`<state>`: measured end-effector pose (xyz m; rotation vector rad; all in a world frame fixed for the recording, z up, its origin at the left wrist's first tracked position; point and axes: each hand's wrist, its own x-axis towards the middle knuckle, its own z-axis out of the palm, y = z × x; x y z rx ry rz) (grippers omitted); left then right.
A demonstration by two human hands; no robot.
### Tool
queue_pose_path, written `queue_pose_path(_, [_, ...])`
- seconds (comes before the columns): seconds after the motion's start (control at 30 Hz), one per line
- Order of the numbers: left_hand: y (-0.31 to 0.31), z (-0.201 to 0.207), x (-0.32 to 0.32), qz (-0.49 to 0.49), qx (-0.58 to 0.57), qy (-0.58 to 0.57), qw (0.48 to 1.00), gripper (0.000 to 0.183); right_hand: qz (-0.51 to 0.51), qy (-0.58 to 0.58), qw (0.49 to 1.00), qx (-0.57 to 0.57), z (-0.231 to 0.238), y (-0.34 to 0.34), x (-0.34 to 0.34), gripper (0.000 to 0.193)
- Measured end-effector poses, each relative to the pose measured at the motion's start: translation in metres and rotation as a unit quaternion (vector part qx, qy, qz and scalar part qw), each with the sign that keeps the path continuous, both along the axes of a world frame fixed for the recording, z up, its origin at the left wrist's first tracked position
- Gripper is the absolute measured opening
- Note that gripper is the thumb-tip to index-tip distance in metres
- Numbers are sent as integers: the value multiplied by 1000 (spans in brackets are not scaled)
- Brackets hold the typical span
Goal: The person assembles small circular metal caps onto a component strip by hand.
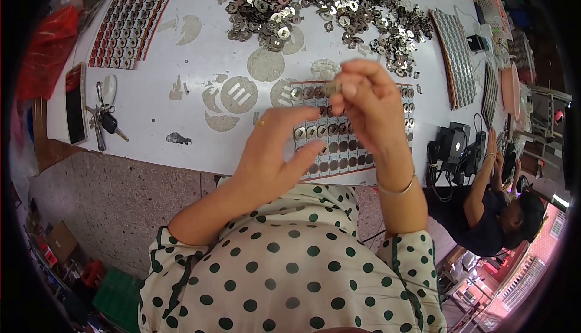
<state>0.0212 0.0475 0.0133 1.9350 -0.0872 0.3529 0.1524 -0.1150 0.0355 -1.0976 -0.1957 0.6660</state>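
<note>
Under my hands lies a flat panel [336, 165] with rows of round slots; its upper rows hold small round metal pieces, while the lower rows show dark discs. My right hand [372, 106] is raised over the panel's upper part, thumb and fingers pinched on a small metal piece [333, 88], slightly blurred. To its left, my left hand [269, 145] reaches over the panel's left edge, thumb and forefinger spread apart with nothing seen between them. A large heap of loose metal pieces [284, 6] lies at the back of the table.
More slotted panels lie at the far left [127, 24] and at the right [454, 58]. A phone [75, 104], keys [109, 121] and a white oval object [109, 90] sit near the left edge. Black power adapters [452, 142] stand at right, near another person [502, 218].
</note>
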Motion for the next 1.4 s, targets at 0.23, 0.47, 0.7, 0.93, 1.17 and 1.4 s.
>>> queue_pose_path(0.23, [0, 0, 10, -4, -236, 71, 969, 13, -20, -132, 989, -70, 1, -15, -49, 31])
queue_pose_path(0.47, [-8, 15, 5, -50, -107, 93, 989, 13, 41, -488, 830, -267, 21, -33, -48, 36])
queue_pose_path(0.7, [-17, -1, -12, -93, 174, -70, 978, 23, -30, 159, 987, -16, 1, -66, -49, 15])
queue_pose_path(0.93, [-21, -17, -31, -126, 314, -112, 934, 32, 14, 23, 961, -276, 2, -68, -61, 15])
queue_pose_path(1.17, [-24, -19, -33, -119, 344, -116, 924, 35, 32, -221, 897, -381, -9, -59, -71, 15])
queue_pose_path(1.4, [-24, -21, -33, -106, 358, -127, 919, 28, 16, -283, 871, -402, -9, -57, -72, 17])
